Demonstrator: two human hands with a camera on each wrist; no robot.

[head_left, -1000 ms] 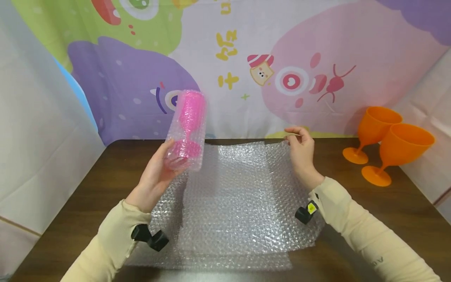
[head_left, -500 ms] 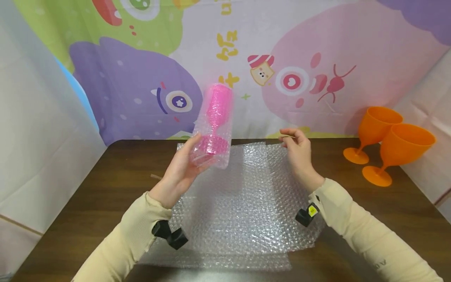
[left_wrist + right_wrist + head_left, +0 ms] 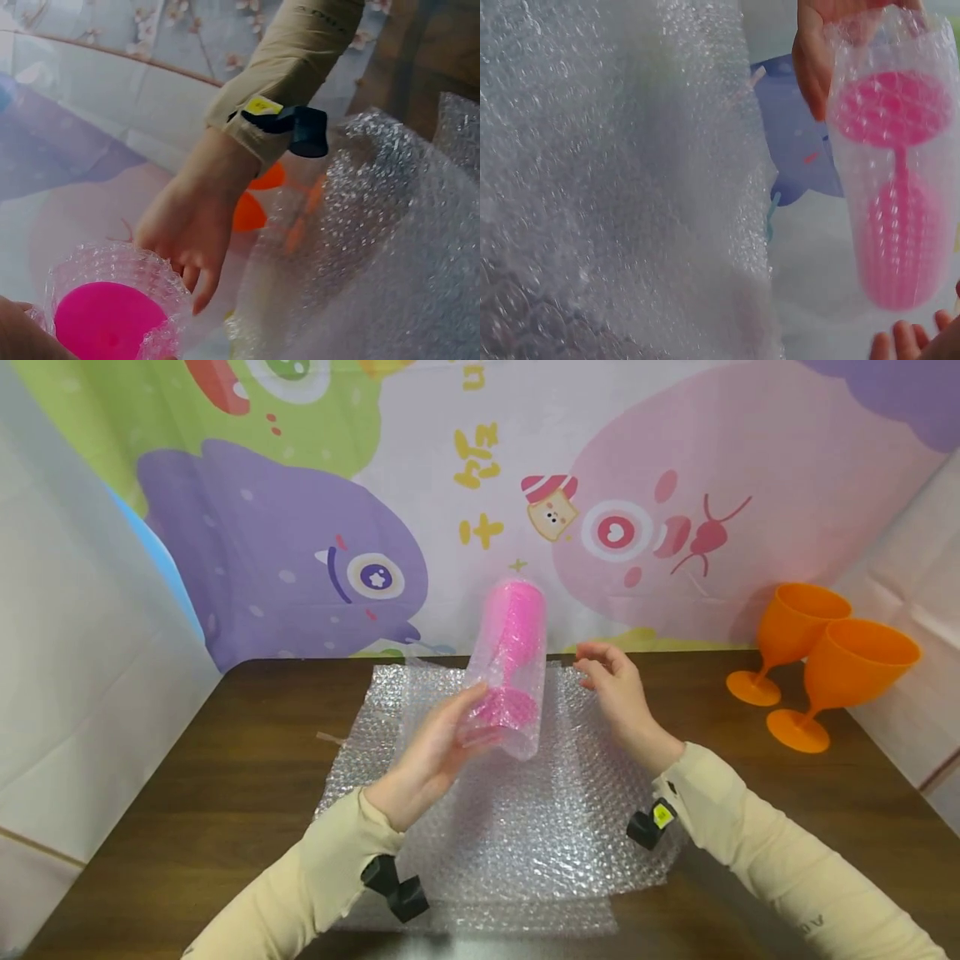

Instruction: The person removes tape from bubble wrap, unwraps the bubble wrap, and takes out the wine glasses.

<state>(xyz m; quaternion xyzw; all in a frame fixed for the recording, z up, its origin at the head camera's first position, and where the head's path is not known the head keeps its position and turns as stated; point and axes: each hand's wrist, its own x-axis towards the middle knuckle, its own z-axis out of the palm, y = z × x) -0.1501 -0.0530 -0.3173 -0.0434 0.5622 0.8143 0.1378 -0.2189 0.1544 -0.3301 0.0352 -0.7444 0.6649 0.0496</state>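
My left hand (image 3: pixel 431 760) grips a pink goblet (image 3: pixel 517 643) rolled in bubble wrap, holding it near the foot end. The goblet leans over the bubble wrap sheets (image 3: pixel 510 827) with its bowl end up and away from me. Its round foot (image 3: pixel 109 319) shows inside the roll in the left wrist view. To the right of the goblet, my right hand (image 3: pixel 618 697) hovers near the far edge of the sheets with loosely bent fingers. Right fingertips (image 3: pixel 906 337) appear close to the bowl end in the right wrist view; I see nothing between them.
Two orange goblets (image 3: pixel 862 664) stand upright at the table's right side. A small strip (image 3: pixel 330 737), perhaps tape, juts out at the left edge of the sheets. Behind the dark wooden table (image 3: pixel 247 760) hangs a cartoon-printed cloth (image 3: pixel 495 602).
My left hand has carried the wrapped goblet rightward, first slightly up and then lower, closer to my right hand. My right hand has shifted a little left.
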